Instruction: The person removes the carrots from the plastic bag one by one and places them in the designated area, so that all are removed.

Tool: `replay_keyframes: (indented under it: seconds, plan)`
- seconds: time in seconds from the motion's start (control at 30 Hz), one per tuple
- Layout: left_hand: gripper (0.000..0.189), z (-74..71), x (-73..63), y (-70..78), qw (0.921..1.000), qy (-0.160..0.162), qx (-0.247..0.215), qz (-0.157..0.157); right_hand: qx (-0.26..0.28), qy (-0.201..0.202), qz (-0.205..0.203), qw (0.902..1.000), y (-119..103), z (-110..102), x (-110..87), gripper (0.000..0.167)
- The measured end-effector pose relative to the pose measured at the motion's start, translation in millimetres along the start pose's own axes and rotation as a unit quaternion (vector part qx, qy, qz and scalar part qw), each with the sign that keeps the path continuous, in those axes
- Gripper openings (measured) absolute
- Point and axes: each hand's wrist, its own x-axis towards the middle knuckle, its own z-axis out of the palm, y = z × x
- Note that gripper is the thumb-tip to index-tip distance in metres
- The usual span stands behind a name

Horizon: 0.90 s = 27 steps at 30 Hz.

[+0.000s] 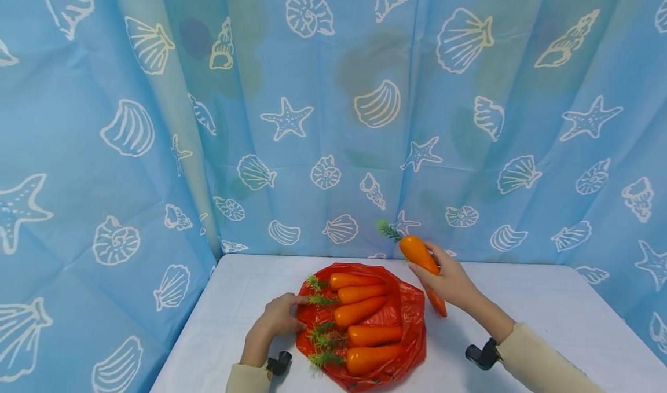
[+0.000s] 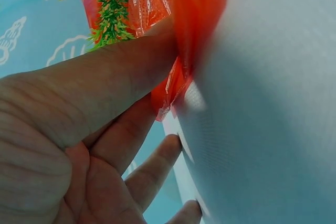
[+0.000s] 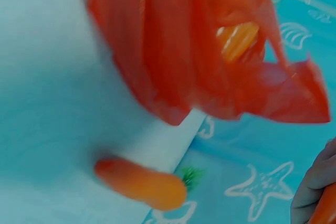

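A red plastic bag [image 1: 411, 318] lies spread on the table with several orange carrots [image 1: 365, 312] on it, their green tops to the left. My left hand [image 1: 281, 316] pinches the bag's left edge between thumb and index finger, the other fingers spread, as the left wrist view shows. Above the table, right of the bag, my right hand [image 1: 449, 277] grips a carrot [image 1: 415, 249], its leafy top up and left. Beneath that hand another carrot [image 3: 142, 183] lies on the table beside the bag; mostly the tip shows in the head view.
The white table [image 1: 239, 289] ends at the back against a blue curtain [image 1: 333, 196] printed with shells and starfish. Curtain also hangs along the left and right sides. A small black camera [image 1: 483, 355] is strapped to each wrist.
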Motion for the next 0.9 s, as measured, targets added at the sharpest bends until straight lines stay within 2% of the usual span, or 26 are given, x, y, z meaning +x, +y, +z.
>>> replay_keyframes:
  seconds: [0.3,0.57,0.9]
  plan:
    - [0.048,-1.9,1.5,3.1,0.9999,-0.004,-0.004,-0.01,-0.003,0.012,0.049,0.9987,23,-9,3.3,0.074]
    - [0.047,-1.3,0.3,2.3,0.9998,-0.007,-0.015,-0.009,-0.013,0.012,0.065,0.9977,33,-13,3.1,0.079]
    - [0.048,-1.4,0.4,2.1,0.9999,-0.004,-0.014,0.0,-0.024,0.02,0.095,0.995,58,-21,5.7,0.077]
